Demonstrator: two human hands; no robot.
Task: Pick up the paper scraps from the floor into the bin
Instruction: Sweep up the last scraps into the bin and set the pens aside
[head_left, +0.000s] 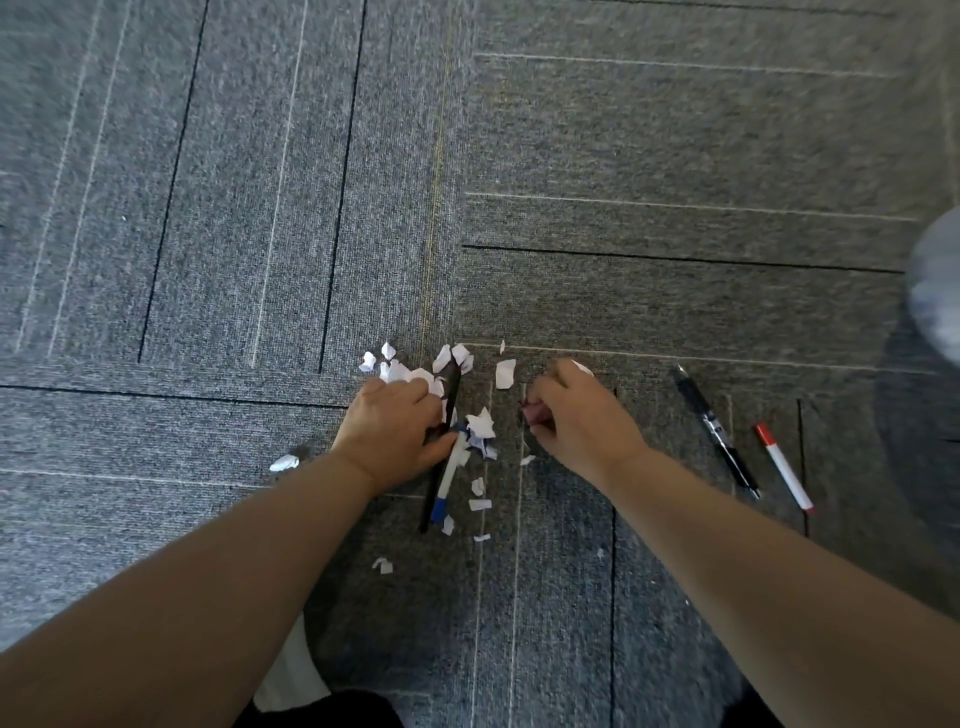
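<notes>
Grey carpet tiles (623, 130) cover the floor, crossed by thin black, white and yellow lines. Even light falls across them; a blurred grey shape (937, 280) intrudes at right.

Grey carpet (623, 156) — four pens (717, 431)

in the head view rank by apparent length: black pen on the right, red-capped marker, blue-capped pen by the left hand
1. black pen
2. blue-capped pen and red-capped marker: too close to rank; the left hand partly covers the blue-capped pen.
</notes>
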